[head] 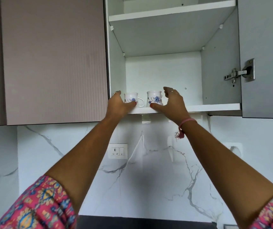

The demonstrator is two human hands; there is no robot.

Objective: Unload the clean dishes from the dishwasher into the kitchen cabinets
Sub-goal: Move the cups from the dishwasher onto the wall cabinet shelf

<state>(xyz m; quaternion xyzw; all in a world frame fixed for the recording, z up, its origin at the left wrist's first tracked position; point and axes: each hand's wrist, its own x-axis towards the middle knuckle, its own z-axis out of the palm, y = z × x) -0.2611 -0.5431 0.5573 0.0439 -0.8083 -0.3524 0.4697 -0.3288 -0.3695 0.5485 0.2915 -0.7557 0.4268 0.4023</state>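
Two white ceramic mugs with blue flower prints stand side by side near the front left corner of the lower white shelf (215, 107) inside the open wall cabinet. The left mug (131, 99) shows its handle pointing right; the right mug (154, 98) is just beside it, not touching. The left hand (120, 104) wraps round the left mug, thumb across its front and fingers behind its left side. The right hand (172, 100) cups wide round the right mug, thumb at its base and fingers curved above and to its right; whether they touch it I cannot tell. A pink thread band (186, 121) circles that wrist.

Above, a second white shelf (172, 13) spans the cabinet. The grey door (264, 55) hangs open on the right on a metal hinge (241, 72); a ribbed mauve door (54, 60) sits closed on the left. Below runs a white marble-veined backsplash (157, 179) with a white socket plate (117, 151). Both sleeves are pink patterned fabric.
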